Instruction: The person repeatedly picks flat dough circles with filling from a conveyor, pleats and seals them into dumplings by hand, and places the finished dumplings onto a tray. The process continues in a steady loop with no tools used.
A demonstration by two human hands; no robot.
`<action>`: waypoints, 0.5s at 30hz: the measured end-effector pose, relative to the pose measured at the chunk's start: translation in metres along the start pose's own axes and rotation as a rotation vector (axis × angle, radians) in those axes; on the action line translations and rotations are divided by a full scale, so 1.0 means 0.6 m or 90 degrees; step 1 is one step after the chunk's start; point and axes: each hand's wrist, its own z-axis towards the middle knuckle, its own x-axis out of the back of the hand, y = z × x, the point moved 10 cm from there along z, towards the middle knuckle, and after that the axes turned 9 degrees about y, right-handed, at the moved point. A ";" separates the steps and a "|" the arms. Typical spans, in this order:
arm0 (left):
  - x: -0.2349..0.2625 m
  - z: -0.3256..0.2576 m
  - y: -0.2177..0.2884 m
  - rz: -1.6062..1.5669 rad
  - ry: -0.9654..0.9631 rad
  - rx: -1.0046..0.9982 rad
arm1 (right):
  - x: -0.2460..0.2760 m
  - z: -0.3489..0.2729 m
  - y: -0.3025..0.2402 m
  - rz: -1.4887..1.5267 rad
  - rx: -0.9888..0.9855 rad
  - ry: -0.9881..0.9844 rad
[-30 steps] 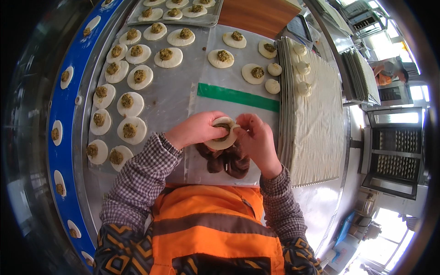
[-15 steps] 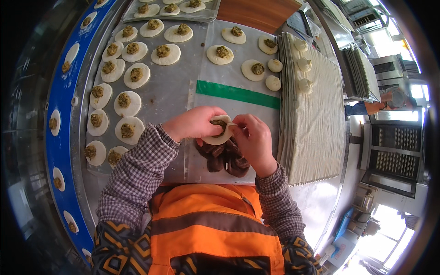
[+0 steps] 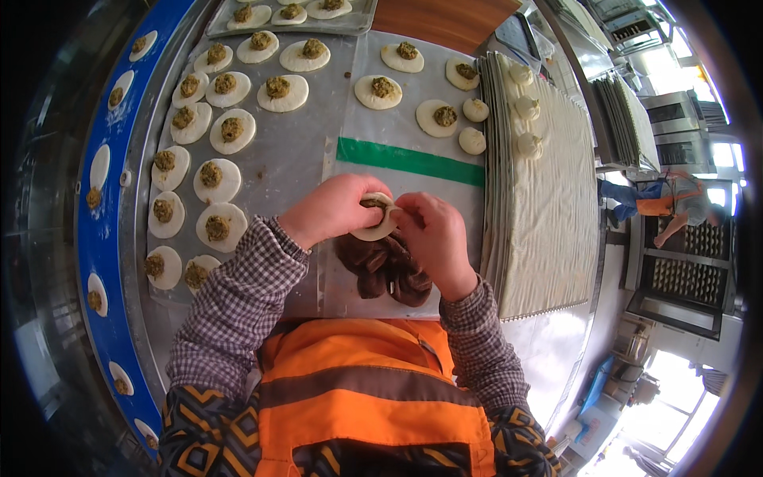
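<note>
Between my hands is a round dough wrapper (image 3: 373, 234) with brown-green filling, its edge partly gathered up. My left hand (image 3: 335, 208) cups it from the left, with the thumb pressed in at the filling. Fingers of my right hand (image 3: 433, 238) pinch the wrapper's right edge. Below them a crumpled dark brown cloth (image 3: 389, 270) lies on the work table (image 3: 298, 159). Flat dough wrappers topped with filling (image 3: 218, 181) spread across the table's left side, and several more lie beyond my hands. Two closed buns (image 3: 472, 141) sit at the right.
A blue conveyor belt (image 3: 107, 230) carrying filled wrappers runs along the left. To the right, a stack of cloth-covered trays (image 3: 548, 222) holds three closed buns (image 3: 530, 145). A metal tray (image 3: 358, 22) of wrappers stands at the back. Another person (image 3: 675, 199) is by a rack at far right.
The wrapper in my hands has been gathered further, covering more of the filling. Pieces on the blue belt have shifted. The other person at far right has come further into view.
</note>
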 end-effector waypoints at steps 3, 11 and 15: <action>-0.001 0.009 0.004 0.106 -0.037 -0.005 | -0.004 -0.002 0.006 0.023 -0.008 -0.008; 0.012 -0.001 -0.017 -0.303 0.021 0.107 | -0.008 -0.012 0.037 0.209 -0.186 0.008; 0.011 -0.010 -0.020 -0.262 0.092 0.076 | -0.023 -0.019 0.054 0.276 -0.315 -0.030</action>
